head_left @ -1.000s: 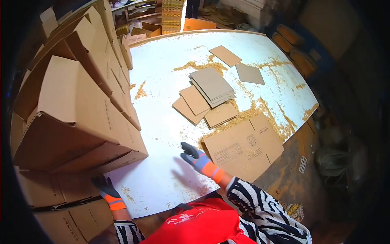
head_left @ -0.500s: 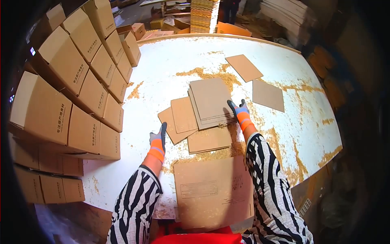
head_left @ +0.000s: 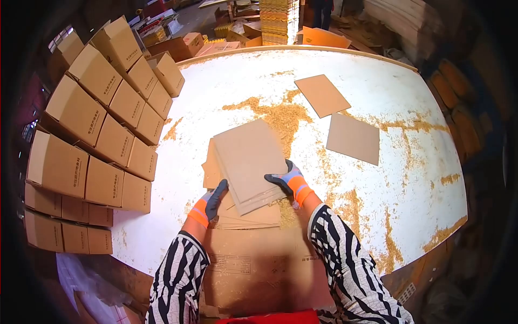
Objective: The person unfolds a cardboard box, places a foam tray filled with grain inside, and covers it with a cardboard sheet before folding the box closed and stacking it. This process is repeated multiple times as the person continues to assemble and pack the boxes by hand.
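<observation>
A stack of plain brown cardboard sheets [head_left: 251, 156] lies skewed in front of me, over more brown sheets [head_left: 253, 220]. My right hand [head_left: 287, 181], in a grey and orange glove, grips the stack's right edge. Its thumb lies on top and the other fingers are at the side. At the lower left edge is my left hand [head_left: 212, 203], gloved alike, its fingers stretched along the sheets; part of it is hidden. Closer to my body lies a printed cardboard piece [head_left: 259, 270], partly in shadow.
Folded cardboard boxes [head_left: 102, 129] with printed sides stand in rows along the left of the white table [head_left: 410, 178]. Two loose sheets [head_left: 353, 137] lie to the right. Sawdust-like crumbs [head_left: 286, 121] cover parts of the tabletop. A person [head_left: 322, 13] stands beyond the far edge.
The upper stack has come toward me and left, turning slightly. My right hand has moved with it, and my left hand is now at its edge. My view has shifted too.
</observation>
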Demonstrator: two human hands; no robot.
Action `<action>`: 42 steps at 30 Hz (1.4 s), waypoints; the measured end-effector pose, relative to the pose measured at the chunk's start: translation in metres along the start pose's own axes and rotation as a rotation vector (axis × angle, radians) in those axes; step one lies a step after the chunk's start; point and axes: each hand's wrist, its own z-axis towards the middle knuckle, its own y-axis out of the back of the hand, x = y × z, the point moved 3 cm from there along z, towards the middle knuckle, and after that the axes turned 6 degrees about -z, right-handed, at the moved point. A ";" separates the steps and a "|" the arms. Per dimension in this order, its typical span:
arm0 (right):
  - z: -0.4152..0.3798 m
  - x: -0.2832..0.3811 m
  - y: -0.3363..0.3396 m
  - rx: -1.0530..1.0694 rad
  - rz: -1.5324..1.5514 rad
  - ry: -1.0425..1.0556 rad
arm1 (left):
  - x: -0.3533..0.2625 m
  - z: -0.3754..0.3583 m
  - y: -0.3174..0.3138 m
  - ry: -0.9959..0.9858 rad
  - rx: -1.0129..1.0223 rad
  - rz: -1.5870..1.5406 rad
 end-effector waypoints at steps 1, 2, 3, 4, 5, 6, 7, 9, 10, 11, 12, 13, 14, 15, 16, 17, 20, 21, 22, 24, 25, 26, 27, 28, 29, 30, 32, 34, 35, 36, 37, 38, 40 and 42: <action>0.000 0.000 0.001 0.020 -0.065 0.035 | -0.014 -0.004 -0.005 0.051 -0.009 -0.092; 0.000 -0.001 0.000 0.031 -0.151 0.052 | -0.027 -0.007 -0.010 0.159 -0.062 -0.237; -0.005 0.009 0.000 0.036 -0.234 0.065 | -0.048 -0.005 -0.019 0.226 -0.111 -0.287; -0.016 0.025 0.001 0.059 -0.295 0.041 | -0.071 -0.007 -0.031 0.272 -0.144 -0.302; -0.023 0.040 0.005 0.083 -0.357 0.021 | -0.099 -0.012 -0.045 0.259 -0.169 -0.130; -0.024 0.046 0.009 0.115 -0.297 0.074 | -0.112 -0.010 -0.055 0.244 -0.195 -0.223; -0.014 0.040 0.017 0.148 -0.171 0.070 | -0.120 -0.009 -0.064 0.228 -0.223 -0.315; 0.011 0.021 0.040 0.220 0.086 0.056 | -0.122 -0.011 -0.068 0.237 -0.271 -0.472; 0.022 0.015 0.077 0.012 0.035 0.044 | -0.118 -0.015 -0.061 0.255 -0.296 -0.542; 0.048 -0.012 0.116 -0.284 -0.059 0.199 | -0.115 -0.024 -0.056 0.276 -0.327 -0.615; 0.047 -0.019 0.167 -0.412 -0.325 0.035 | -0.122 -0.034 -0.053 0.272 -0.343 -0.689; 0.059 -0.043 0.207 -0.547 -0.557 -0.102 | -0.134 -0.043 -0.051 0.260 -0.357 -0.761; 0.062 -0.056 0.233 -0.570 -0.606 -0.264 | -0.141 -0.054 -0.049 0.241 -0.342 -0.856; 0.065 -0.069 0.259 -0.576 -0.656 -0.434 | -0.137 -0.064 -0.045 0.244 -0.367 -0.913; 0.066 -0.079 0.283 -0.566 -0.699 -0.603 | -0.144 -0.072 -0.048 0.265 -0.371 -0.983; 0.069 -0.091 0.290 -0.543 -0.693 -0.673 | -0.149 -0.080 -0.055 0.291 -0.376 -1.055; 0.067 -0.083 0.288 -0.396 -0.913 -0.575 | -0.138 -0.100 -0.081 0.340 -0.465 -0.888; 0.063 -0.084 0.291 -0.372 -0.901 -0.548 | -0.147 -0.102 -0.099 0.354 -0.487 -0.804; 0.060 -0.087 0.296 -0.351 -0.891 -0.516 | -0.150 -0.102 -0.113 0.364 -0.472 -0.753; 0.054 -0.104 0.304 -0.357 -0.812 -0.430 | -0.154 -0.101 -0.139 0.376 -0.469 -0.725; 0.050 -0.115 0.304 -0.394 -0.734 -0.355 | -0.158 -0.100 -0.152 0.382 -0.481 -0.744; 0.048 -0.136 0.301 -0.361 -0.479 -0.195 | -0.158 -0.097 -0.157 0.385 -0.492 -0.760; 0.051 -0.148 0.300 -0.323 -0.222 -0.036 | -0.146 -0.098 -0.155 0.419 -0.469 -0.799; 0.046 -0.128 0.300 -0.217 0.117 -0.050 | -0.123 -0.103 -0.151 0.452 -0.449 -0.837; 0.037 -0.099 0.297 -0.096 0.454 -0.063 | -0.103 -0.108 -0.146 0.483 -0.435 -0.874; 0.046 -0.089 0.300 -0.102 0.554 0.022 | -0.100 -0.106 -0.146 0.470 -0.428 -0.884; 0.085 -0.079 0.303 -0.199 0.724 0.106 | -0.096 -0.106 -0.149 0.463 -0.483 -0.909; 0.134 -0.048 0.283 -0.254 0.800 0.280 | -0.102 -0.106 -0.151 0.462 -0.529 -0.911; 0.170 -0.048 0.276 -0.336 0.712 0.261 | -0.101 -0.107 -0.151 0.467 -0.537 -0.896; 0.228 -0.078 0.277 -0.404 0.470 0.235 | -0.100 -0.108 -0.151 0.478 -0.540 -0.882; 0.277 -0.098 0.274 -0.481 0.224 0.209 | -0.099 -0.108 -0.150 0.485 -0.541 -0.868; 0.268 -0.061 0.265 -0.625 -0.438 -0.088 | -0.098 -0.108 -0.149 0.491 -0.547 -0.856; 0.246 -0.031 0.233 -0.681 -0.690 -0.344 | -0.097 -0.107 -0.146 0.503 -0.560 -0.832; 0.244 -0.023 0.220 -0.656 -0.777 -0.346 | -0.097 -0.107 -0.143 0.501 -0.569 -0.815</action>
